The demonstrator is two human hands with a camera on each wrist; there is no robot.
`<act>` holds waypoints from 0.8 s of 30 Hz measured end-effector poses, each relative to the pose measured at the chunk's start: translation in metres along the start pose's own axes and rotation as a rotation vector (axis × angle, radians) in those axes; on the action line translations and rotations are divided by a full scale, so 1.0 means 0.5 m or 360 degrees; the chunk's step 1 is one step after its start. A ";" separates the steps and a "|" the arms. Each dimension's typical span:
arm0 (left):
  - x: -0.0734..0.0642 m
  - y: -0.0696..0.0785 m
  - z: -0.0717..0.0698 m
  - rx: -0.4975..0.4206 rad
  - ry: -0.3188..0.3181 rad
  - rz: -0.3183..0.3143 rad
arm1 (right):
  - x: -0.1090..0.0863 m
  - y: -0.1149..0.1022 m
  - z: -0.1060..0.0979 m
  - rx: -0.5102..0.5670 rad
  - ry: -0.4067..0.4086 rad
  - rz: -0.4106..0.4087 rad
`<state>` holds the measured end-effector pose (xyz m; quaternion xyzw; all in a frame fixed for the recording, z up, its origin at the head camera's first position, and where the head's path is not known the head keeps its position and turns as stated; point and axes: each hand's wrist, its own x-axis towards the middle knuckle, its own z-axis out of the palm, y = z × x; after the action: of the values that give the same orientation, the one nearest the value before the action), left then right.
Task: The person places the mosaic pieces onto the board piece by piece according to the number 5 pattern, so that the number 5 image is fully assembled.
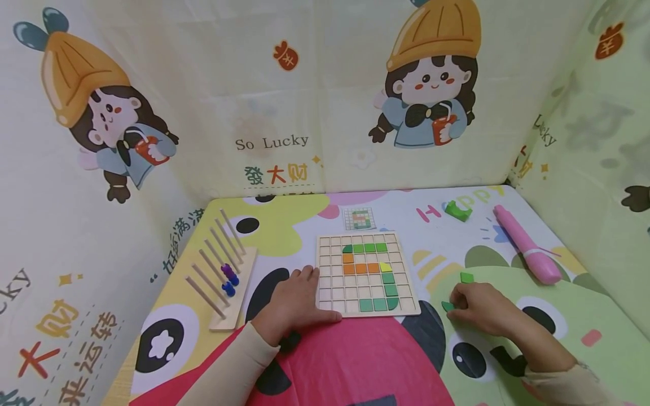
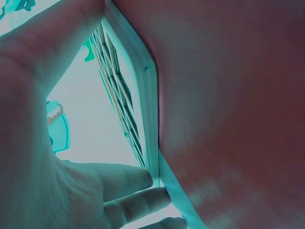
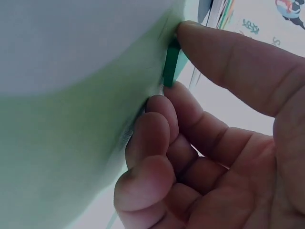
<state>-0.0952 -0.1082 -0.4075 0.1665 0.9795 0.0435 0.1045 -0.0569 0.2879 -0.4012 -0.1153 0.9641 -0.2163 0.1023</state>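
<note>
A square wooden grid board [image 1: 325, 304] lies in front of me, with green, orange, yellow and teal tiles set in some of its cells. My left hand [image 1: 293, 300] rests against its near left corner, the thumb along the front edge and the straight fingers at the left side. In the left wrist view the board's edge [image 2: 148, 95] shows between thumb and fingers. Off to the board's right, my right hand [image 1: 479, 304] pinches a small dark green tile [image 3: 171, 64] between thumb and index finger, low over the tablecloth. Its other fingers are curled.
A green square tile [image 1: 466, 277] lies just beyond the right hand. Left of the board stands a wooden peg rack [image 1: 231, 293] with blue and purple pieces. A pattern card [image 1: 359, 219] lies behind the board; a green curved piece [image 1: 458, 211] and a pink long-handled object [image 1: 528, 248] lie at the back right.
</note>
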 end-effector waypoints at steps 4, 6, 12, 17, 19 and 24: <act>0.000 -0.001 0.000 0.0007 0.0005 -0.0003 | 0.007 -0.005 0.003 -0.0002 0.0041 0.0006; -0.001 -0.001 0.000 0.0009 0.0009 0.0000 | 0.010 -0.006 0.006 -0.0003 0.0071 -0.0001; -0.002 0.001 -0.002 0.0005 0.0004 0.0009 | 0.015 -0.016 0.007 0.0009 0.0078 -0.0029; -0.002 0.001 -0.002 0.0016 0.0000 -0.0002 | 0.029 -0.039 0.001 0.0062 0.0030 -0.0094; -0.001 0.000 -0.002 0.0021 -0.0004 -0.0008 | 0.037 -0.053 0.000 0.0111 0.0013 -0.0120; -0.001 0.001 -0.001 0.0016 -0.0016 -0.0012 | 0.060 -0.093 0.002 0.0258 -0.0053 -0.0180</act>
<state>-0.0947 -0.1078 -0.4068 0.1634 0.9798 0.0372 0.1088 -0.0771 0.2383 -0.3860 -0.1646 0.9335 -0.2971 0.1151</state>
